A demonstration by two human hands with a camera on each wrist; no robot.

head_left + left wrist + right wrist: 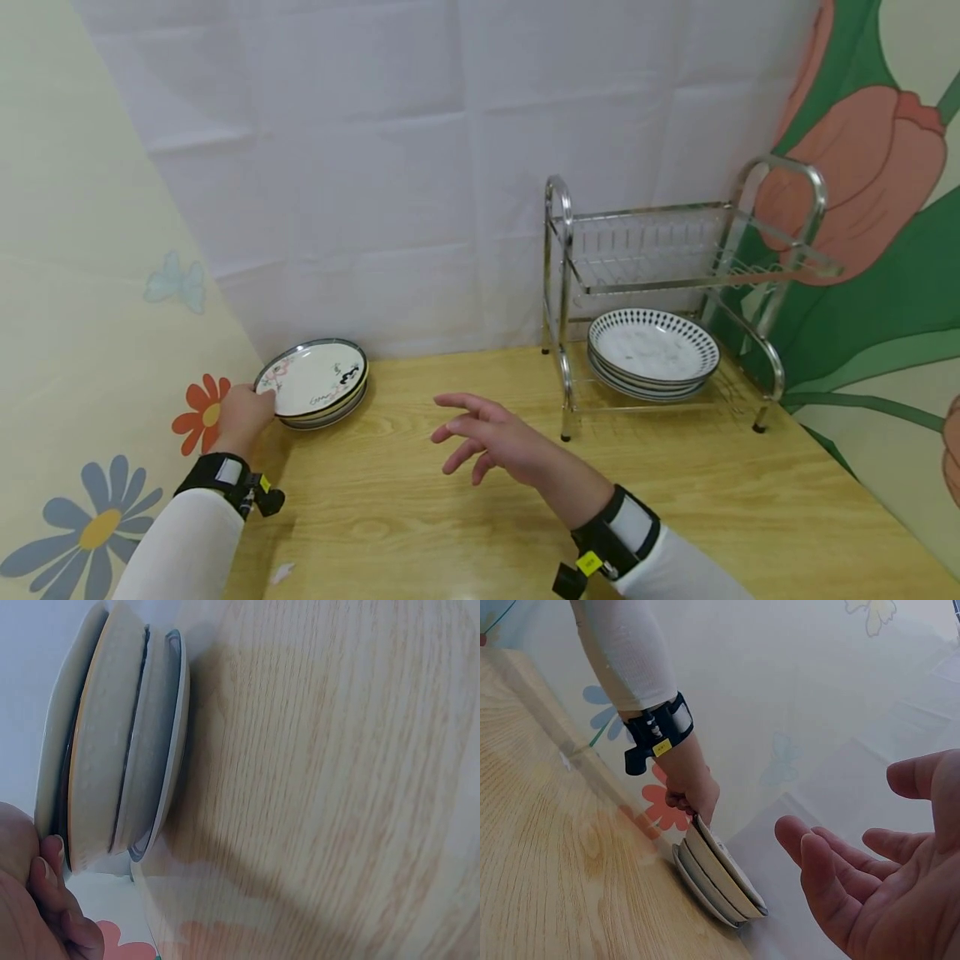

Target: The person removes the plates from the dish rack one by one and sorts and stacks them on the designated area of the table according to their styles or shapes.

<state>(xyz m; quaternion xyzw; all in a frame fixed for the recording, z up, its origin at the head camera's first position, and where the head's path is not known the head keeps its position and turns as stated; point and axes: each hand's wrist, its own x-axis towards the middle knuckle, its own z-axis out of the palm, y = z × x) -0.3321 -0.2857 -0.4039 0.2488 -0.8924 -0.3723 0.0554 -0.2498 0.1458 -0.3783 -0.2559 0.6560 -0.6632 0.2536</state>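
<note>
A stack of several plates stands at the back left of the table. Its top plate [315, 379] is cream with a dark rim, pink flowers and black marks. My left hand [243, 415] pinches that plate's left edge, thumb above and fingertips curled beneath, as the left wrist view shows. There the top plate's side [64, 712] is tilted slightly off the yellow-edged plate [105, 742] under it. My right hand [506, 437] hovers over the middle of the table, fingers spread and loosely bent, holding nothing. In the right wrist view the plate stack [716, 877] lies beyond its fingers.
A two-tier metal dish rack [564, 333] stands at the back right. On its lower tier sits a stack of white plates [652, 346], the top one with a black-patterned rim. A white cloth [360, 167] hangs behind the wooden table [420, 533]. Flower-printed walls flank both sides.
</note>
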